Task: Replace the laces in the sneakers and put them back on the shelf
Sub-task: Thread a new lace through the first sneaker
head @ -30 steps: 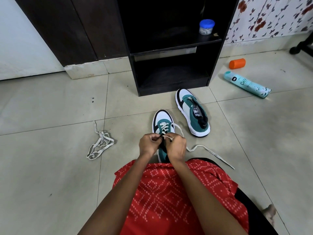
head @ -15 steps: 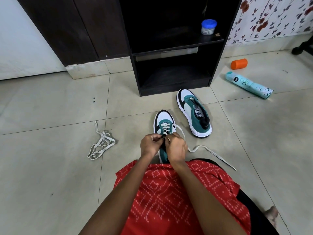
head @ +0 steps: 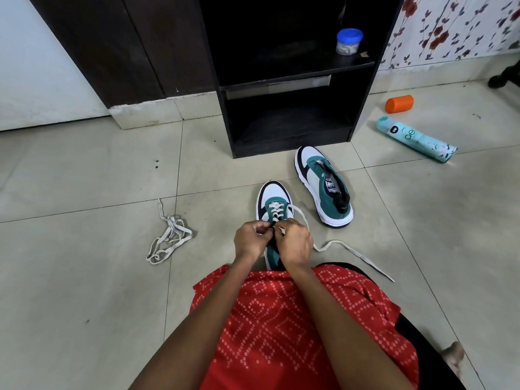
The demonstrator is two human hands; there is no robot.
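Note:
A teal, white and black sneaker (head: 271, 197) stands on the tiled floor in front of my knees, toe pointing away, with a white lace (head: 349, 250) crossed through its lower eyelets. My left hand (head: 249, 240) and my right hand (head: 295, 243) meet over its tongue, each pinching the lace. The lace's free end trails right across the floor. A second matching sneaker (head: 323, 187), without a lace, lies to the right near the black shelf unit (head: 287, 80). A loose bundle of white lace (head: 168, 237) lies on the floor to the left.
A small jar with a blue lid (head: 349, 42) stands on the upper shelf. An orange cap (head: 399, 104) and a teal spray can (head: 416, 139) lie on the floor at right. A dark wardrobe (head: 126, 52) stands left of the shelf. My red garment covers my lap.
My hands stay over the near sneaker's tongue, working the lace; my fingers have closed in tighter together. Nothing else on the floor has moved.

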